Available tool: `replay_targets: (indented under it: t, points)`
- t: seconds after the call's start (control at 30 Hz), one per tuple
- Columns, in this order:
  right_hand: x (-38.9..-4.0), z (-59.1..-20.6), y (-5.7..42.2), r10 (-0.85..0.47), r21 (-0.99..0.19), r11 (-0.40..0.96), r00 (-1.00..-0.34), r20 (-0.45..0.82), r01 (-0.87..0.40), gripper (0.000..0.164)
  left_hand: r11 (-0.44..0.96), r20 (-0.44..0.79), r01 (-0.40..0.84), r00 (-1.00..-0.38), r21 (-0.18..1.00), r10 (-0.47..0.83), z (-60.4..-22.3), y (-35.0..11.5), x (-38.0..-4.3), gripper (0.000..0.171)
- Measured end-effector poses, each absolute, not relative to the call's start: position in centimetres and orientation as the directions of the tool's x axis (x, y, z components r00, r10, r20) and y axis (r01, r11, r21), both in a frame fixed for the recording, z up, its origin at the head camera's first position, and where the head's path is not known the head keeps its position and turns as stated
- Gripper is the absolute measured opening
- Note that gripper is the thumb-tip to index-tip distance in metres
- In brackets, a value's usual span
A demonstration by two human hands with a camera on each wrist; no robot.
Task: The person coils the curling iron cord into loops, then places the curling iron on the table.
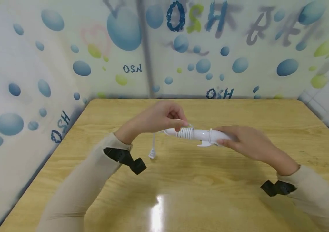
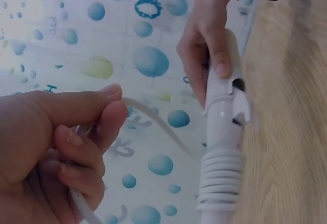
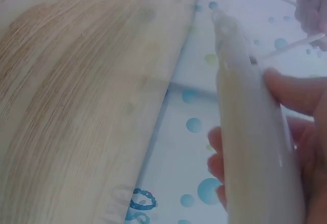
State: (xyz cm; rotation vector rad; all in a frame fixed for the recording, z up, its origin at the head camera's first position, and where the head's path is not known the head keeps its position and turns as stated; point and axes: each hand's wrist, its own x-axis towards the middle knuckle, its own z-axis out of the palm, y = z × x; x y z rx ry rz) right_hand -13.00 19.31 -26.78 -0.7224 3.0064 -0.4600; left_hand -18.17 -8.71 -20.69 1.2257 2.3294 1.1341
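A white curling iron [image 1: 201,134] is held sideways above the table, its small lever [image 1: 204,143] pointing down. My right hand [image 1: 247,141] grips the thick end, thumb on the near side and fingers curled round the far side. Several turns of white cord [image 2: 220,175] are wound round the narrower part. From these turns the cord runs to my left hand [image 1: 164,117], which pinches it between thumb and index finger. In the left wrist view, the cord continues below the curled fingers. Its plug [image 1: 152,153] dangles at the left.
The wooden table [image 1: 199,193] extends below both hands. Behind it stands a wall [image 1: 164,80] patterned with blue and green spots. Black straps with small cameras sit on the left wrist [image 1: 125,158] and the right wrist [image 1: 277,188].
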Motion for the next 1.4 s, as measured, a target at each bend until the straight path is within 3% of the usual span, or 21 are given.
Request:
replay_targets:
  t: [0.23,0.4,0.6,0.83,1.03,1.13,1.27,1.4]
  points:
    - [-12.3,-26.4,19.5,-0.324,-0.251,0.890,-0.916,0.239,-0.380,0.051,0.330,0.143,0.560,-0.639,0.760,0.756,-21.7,-8.7,-16.2,0.008]
    - [-12.2,-26.0,20.3,-0.257,-0.342,0.854,-0.890,0.376,-0.391,0.046,0.290,0.176,0.539,-0.654,0.791,0.736,-23.5,-8.9,-16.0,0.012]
    - [-11.7,-25.6,20.7,-0.214,-0.508,0.760,-0.894,0.392,-0.405,0.042,0.229,0.266,0.558,-0.666,0.798,0.697,-26.4,-8.7,-16.6,0.018]
    - [-10.9,-25.4,21.1,-0.373,-0.720,0.465,-0.852,0.367,-0.514,0.040,0.180,0.229,0.478,-0.675,0.859,0.701,-27.8,-7.6,-18.1,0.014]
    - [-11.1,-25.1,21.8,-0.489,-0.783,0.244,-0.769,0.411,-0.573,0.043,0.079,0.193,0.393,-0.605,0.916,0.773,-27.9,-7.5,-20.5,0.009]
    - [-11.4,-25.2,22.3,-0.541,-0.790,0.170,-0.726,0.425,-0.589,0.044,0.155,0.110,0.396,-0.570,0.905,0.814,-28.0,-8.3,-21.8,0.014]
    - [-11.8,-25.5,23.0,-0.588,-0.790,0.113,-0.681,0.436,-0.603,0.044,0.339,-0.062,0.343,-0.617,0.876,0.785,-28.2,-9.9,-23.1,0.026]
    - [-12.1,-25.6,23.6,-0.619,-0.799,0.076,-0.656,0.430,-0.596,0.045,0.273,-0.053,0.293,-0.587,0.917,0.808,-28.6,-11.3,-24.3,0.023]
